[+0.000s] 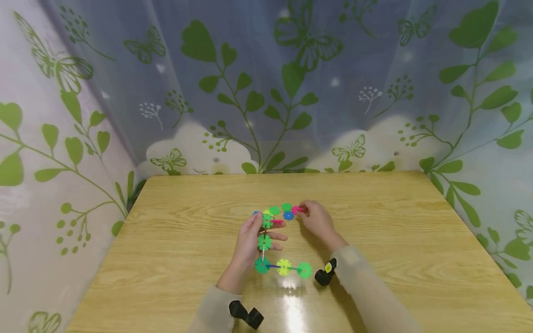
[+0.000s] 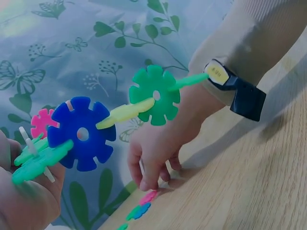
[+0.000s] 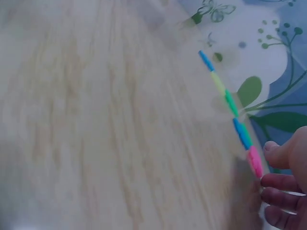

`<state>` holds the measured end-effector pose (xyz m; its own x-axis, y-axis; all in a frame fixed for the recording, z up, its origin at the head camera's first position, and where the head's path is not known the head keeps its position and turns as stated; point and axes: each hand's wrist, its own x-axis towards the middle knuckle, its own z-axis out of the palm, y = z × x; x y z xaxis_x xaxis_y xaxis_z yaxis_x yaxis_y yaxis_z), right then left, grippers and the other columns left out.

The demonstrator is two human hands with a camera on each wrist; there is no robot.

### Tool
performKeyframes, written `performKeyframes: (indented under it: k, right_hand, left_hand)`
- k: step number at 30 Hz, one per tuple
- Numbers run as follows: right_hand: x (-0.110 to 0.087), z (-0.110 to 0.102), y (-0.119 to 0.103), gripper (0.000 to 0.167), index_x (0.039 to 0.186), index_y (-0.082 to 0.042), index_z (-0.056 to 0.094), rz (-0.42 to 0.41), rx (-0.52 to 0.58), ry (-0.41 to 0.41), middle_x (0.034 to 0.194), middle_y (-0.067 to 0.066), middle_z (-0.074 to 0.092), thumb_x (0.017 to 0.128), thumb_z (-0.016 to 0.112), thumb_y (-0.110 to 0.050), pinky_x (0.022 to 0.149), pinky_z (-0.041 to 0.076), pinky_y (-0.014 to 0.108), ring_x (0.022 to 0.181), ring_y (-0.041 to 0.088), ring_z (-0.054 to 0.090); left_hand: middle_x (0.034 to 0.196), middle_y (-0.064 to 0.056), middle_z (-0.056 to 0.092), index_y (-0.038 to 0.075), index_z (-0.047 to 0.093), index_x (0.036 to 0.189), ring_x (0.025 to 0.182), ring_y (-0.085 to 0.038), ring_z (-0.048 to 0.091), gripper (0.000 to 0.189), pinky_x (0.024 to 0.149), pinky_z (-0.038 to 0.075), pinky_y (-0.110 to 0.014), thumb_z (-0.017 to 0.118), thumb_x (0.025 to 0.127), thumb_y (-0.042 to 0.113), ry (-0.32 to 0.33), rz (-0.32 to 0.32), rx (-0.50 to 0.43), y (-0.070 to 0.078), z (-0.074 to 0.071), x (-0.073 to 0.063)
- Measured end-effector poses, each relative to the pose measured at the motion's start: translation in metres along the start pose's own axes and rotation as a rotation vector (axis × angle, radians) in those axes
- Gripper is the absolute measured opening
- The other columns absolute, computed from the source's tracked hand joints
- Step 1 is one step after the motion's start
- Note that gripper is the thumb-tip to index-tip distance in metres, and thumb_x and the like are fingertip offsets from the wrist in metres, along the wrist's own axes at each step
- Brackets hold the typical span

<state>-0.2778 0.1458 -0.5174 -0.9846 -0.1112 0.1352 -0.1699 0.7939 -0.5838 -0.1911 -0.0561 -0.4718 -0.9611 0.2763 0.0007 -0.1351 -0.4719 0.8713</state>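
Observation:
My left hand [image 1: 246,245] holds a joined frame of plastic snowflake discs, its thumb by a green disc [image 1: 267,221]. From there the frame runs down to a teal disc [image 1: 262,265], then across through a yellow disc [image 1: 284,267] to a green end disc [image 1: 305,270]. A blue disc [image 2: 81,134] of the frame looms large in the left wrist view. At a pink disc [image 3: 254,161] on the table, my right hand [image 1: 318,223] pinches with its fingertips. Beside that lie a blue disc [image 1: 288,215] and a green disc [image 1: 286,207].
Loose discs form a short row on the wooden table [image 1: 187,231], with another blue disc [image 3: 206,61] at its far end. A leaf-and-butterfly patterned curtain [image 1: 250,92] hangs behind the table and on both sides. Each wrist wears a black camera [image 1: 246,315].

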Motion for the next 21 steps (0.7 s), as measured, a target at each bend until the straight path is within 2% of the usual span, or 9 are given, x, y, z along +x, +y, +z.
performKeyframes:
  k: [6, 12, 16, 21]
  right_hand:
    - [0.007, 0.007, 0.004, 0.036, 0.116, -0.004, 0.062, 0.010, -0.066, -0.039, 0.097, 0.010, 0.054, 0.087, 0.067, -0.025, 0.072, 0.052, 0.040, 0.084, 0.024, 0.056]
    - [0.012, 0.008, 0.006, 0.035, 0.114, -0.005, 0.062, 0.037, -0.128, -0.072, 0.101, 0.012, 0.048, 0.088, 0.066, -0.028, 0.068, 0.051, 0.037, 0.082, 0.023, 0.053]
    - [0.012, 0.008, 0.007, 0.032, 0.110, -0.005, 0.059, 0.046, -0.125, -0.062, 0.099, 0.011, 0.049, 0.087, 0.067, -0.026, 0.063, 0.049, 0.035, 0.079, 0.023, 0.052]
    - [0.007, 0.007, 0.004, 0.026, 0.108, -0.007, 0.058, 0.054, -0.077, -0.031, 0.092, 0.007, 0.056, 0.088, 0.066, -0.022, 0.061, 0.049, 0.034, 0.074, 0.021, 0.054]
  left_hand:
    - [0.107, -0.018, 0.065, -0.006, 0.041, 0.113, 0.073, -0.022, 0.068, 0.041, 0.053, 0.058, -0.032, 0.028, 0.104, 0.032, -0.027, 0.023, 0.025, -0.002, -0.004, -0.001]
    - [0.110, -0.023, 0.062, -0.005, 0.041, 0.113, 0.072, -0.022, 0.068, 0.042, 0.052, 0.058, -0.032, 0.031, 0.103, 0.034, -0.028, 0.021, 0.025, -0.004, -0.003, -0.002]
    - [0.111, -0.026, 0.060, -0.003, 0.043, 0.113, 0.071, -0.023, 0.068, 0.039, 0.049, 0.058, -0.032, 0.032, 0.103, 0.033, -0.020, 0.006, 0.003, -0.004, -0.002, -0.002]
    - [0.110, -0.026, 0.060, 0.006, 0.044, 0.123, 0.071, -0.024, 0.068, 0.038, 0.049, 0.058, -0.036, 0.035, 0.101, 0.036, -0.039, 0.046, 0.041, -0.004, -0.005, -0.003]
